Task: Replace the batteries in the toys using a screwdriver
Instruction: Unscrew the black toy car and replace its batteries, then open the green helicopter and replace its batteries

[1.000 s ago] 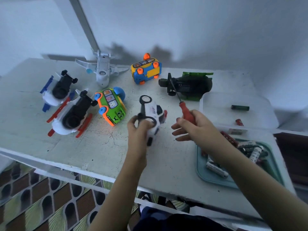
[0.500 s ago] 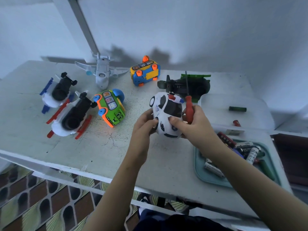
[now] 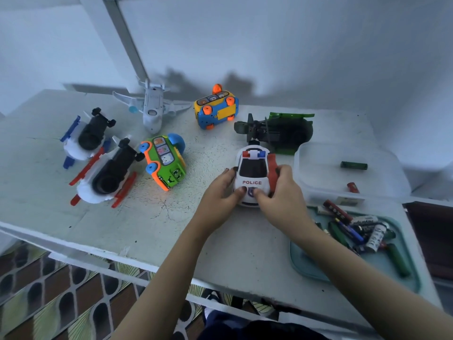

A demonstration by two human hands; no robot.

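Observation:
A white police car toy stands upright on the table, its hood marked POLICE facing me. My left hand grips its left side and front. My right hand presses on its right side while also holding a red-handled screwdriver, whose shaft points away toward the dark green toy. A teal tray at the right holds several loose batteries.
A clear plastic box with two batteries sits behind the tray. Other toys lie around: a green bus, a yellow-blue bus, a white plane, two black-and-white helicopters, a dark green vehicle. The table's front edge is near me.
The police car was on its side in my left hand, then lifted and turned by both hands. Now it stands right way up on the table, held from both sides.

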